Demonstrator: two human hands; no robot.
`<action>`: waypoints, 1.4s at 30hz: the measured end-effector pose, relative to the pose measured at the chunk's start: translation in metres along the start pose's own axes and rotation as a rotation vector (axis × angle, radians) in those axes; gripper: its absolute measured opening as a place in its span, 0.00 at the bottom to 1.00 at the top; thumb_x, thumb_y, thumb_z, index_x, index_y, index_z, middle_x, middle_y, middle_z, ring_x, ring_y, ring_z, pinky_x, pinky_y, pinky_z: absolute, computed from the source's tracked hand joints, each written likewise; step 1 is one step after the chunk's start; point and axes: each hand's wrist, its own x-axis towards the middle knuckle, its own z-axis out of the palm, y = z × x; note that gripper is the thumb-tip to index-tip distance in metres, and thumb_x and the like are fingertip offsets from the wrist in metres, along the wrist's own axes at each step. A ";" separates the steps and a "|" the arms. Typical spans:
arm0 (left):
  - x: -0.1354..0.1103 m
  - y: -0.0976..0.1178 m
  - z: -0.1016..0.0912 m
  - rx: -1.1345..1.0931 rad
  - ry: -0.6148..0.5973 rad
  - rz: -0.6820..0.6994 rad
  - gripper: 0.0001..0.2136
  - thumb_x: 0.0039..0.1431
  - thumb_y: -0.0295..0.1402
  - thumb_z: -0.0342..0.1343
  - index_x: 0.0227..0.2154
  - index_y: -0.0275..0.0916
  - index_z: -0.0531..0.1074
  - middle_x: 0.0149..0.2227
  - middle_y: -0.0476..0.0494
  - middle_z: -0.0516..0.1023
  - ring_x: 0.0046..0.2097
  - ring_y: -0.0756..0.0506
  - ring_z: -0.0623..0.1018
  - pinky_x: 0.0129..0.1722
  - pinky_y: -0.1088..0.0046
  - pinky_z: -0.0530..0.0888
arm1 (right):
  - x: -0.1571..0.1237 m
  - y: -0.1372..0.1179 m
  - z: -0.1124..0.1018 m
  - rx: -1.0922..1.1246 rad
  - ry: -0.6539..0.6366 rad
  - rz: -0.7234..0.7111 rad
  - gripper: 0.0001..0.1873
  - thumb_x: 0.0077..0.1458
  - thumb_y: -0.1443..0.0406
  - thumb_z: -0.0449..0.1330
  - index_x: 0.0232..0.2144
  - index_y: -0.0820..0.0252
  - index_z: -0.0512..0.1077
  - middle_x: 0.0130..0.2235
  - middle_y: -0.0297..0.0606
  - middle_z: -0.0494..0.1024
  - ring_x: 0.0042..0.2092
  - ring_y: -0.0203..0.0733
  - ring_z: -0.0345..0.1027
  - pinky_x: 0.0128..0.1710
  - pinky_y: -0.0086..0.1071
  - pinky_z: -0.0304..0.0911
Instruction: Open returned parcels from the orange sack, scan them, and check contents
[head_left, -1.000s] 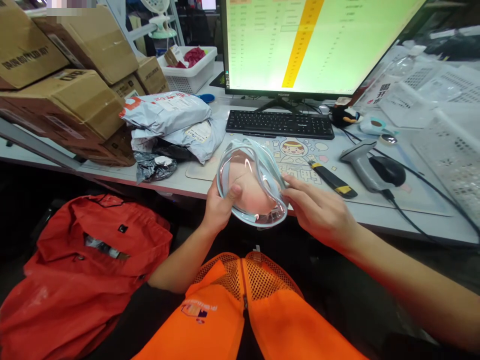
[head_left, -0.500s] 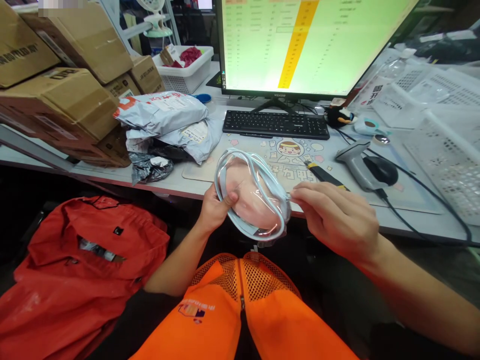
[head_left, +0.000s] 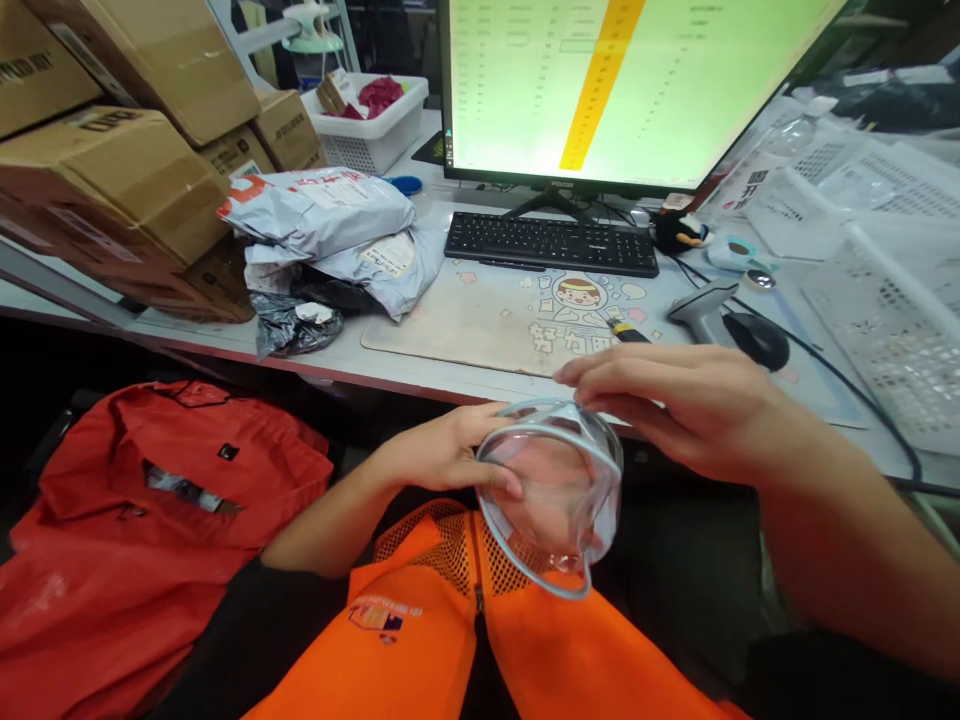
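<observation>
A round, clear plastic zip pouch (head_left: 556, 505) with pale blue edging is held in front of my orange vest, just off the desk's front edge. My left hand (head_left: 442, 448) grips its left side, thumb on the clear face and fingers behind. My right hand (head_left: 675, 405) is at the pouch's upper rim, its fingers bent and held together at the edge; the exact point between the fingertips is hidden. Through the clear face I see skin tones of fingers behind it. The pouch appears to hold no contents.
On the desk (head_left: 442, 362) are a keyboard (head_left: 551, 243), a monitor (head_left: 630, 90), a scanner (head_left: 701, 308) with a cable, a yellow-black cutter (head_left: 626, 331) and white mailing bags (head_left: 322, 215). Cardboard boxes (head_left: 112, 190) stand left, baskets (head_left: 892, 290) right. A red bag (head_left: 157, 500) sits lower left.
The pouch has come down and to the right, toward my body, and is tilted differently. My right hand has moved along its upper rim, and my left hand has followed with its grip kept.
</observation>
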 end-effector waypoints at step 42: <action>-0.059 -0.015 0.006 0.012 0.287 0.082 0.38 0.56 0.41 0.72 0.66 0.56 0.62 0.56 0.42 0.74 0.54 0.41 0.77 0.53 0.66 0.75 | -0.047 -0.077 0.014 -0.044 0.045 0.209 0.09 0.67 0.72 0.57 0.43 0.53 0.74 0.45 0.39 0.83 0.43 0.42 0.80 0.43 0.31 0.75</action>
